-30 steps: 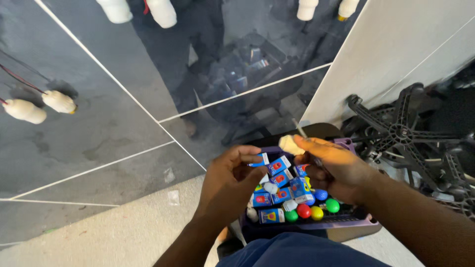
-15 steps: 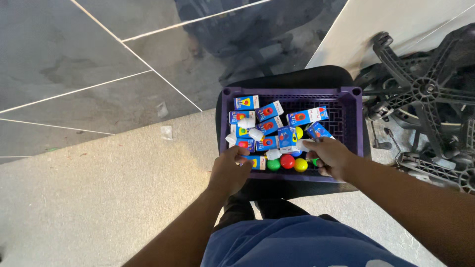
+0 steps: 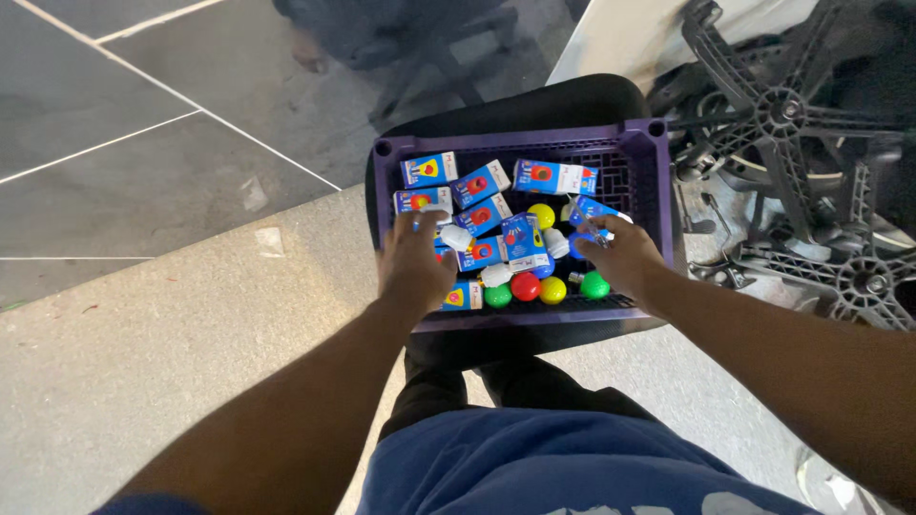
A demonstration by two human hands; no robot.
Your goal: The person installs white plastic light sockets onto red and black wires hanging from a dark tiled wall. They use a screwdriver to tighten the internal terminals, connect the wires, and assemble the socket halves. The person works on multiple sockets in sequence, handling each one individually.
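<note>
Both hands are sitting inside the purple crate [image 3: 658, 181], which is resting on a black seat [image 3: 534, 105].

Left hand [image 3: 415, 262]: lying palm-down over the crate's left half, fingers spread fairly wide and curling onto the pile. Fingertips are touching a small blue box [image 3: 423, 200] just ahead of them. Can't tell if it's actually gripping anything; the palm is hiding what's under it. A white bulb [image 3: 456, 237] is poking out just to its right, and another blue box [image 3: 463, 296] is sitting beside the wrist, near the crate's near wall.

Right hand [image 3: 625, 257]: over the crate's right half, fingers narrowed, pinching a blue box [image 3: 592, 212] at the fingertips. Box is tilting, partly covered by the fingers.

Between the hands: a heap of more blue boxes [image 3: 525, 238], with a yellow bulb [image 3: 541, 216] just beyond it. Nearer the wrists, a row along the near wall: green bulb [image 3: 497, 296], red bulb [image 3: 525, 286], yellow bulb [image 3: 552, 290], green bulb [image 3: 595, 284] almost touching the right hand's heel.

Beyond the fingertips, a longer blue box [image 3: 553, 176] is lying along the far wall.

Right of the right forearm: black chair bases [image 3: 792, 105] are stacking up on the floor. Left of the left arm: grey tiled floor [image 3: 124, 191].
</note>
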